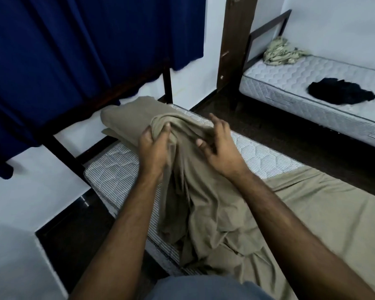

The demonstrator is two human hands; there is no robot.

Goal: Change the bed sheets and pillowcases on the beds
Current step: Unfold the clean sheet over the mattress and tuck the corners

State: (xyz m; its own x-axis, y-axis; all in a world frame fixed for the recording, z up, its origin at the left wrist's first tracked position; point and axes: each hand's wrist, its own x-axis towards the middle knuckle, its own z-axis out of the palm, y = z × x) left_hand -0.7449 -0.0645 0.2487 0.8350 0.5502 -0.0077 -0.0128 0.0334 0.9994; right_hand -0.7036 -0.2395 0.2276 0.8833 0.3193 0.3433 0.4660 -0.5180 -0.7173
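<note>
So the khaki bed sheet [204, 191] is bunched up in the middle of the frame, lying on the striped mattress [117, 161] that runs from center to the lower right. The left hand [154, 146] has a wad of it gripped, thumb and fingers [166, 126] curled round the fold. The right hand [221, 148] is just beside it with fingers spread and loosely bent, resting on the cloth, not really holding anything. Past the hands there's a folded khaki stack [126, 118] sitting near the mattress's far end. The sheet lies flat over the lower right part of the mattress, while the far end and the left edge are bare. A blue curtain [52, 50] hangs over the dark bed frame [61, 148] in the upper left, crowding that side. On the right there's a strip of dark floor [290, 139] between this bed and the second mattress [301, 83] in the upper right, which carries a crumpled pale cloth [279, 51] and a black cloth [340, 90].
</note>
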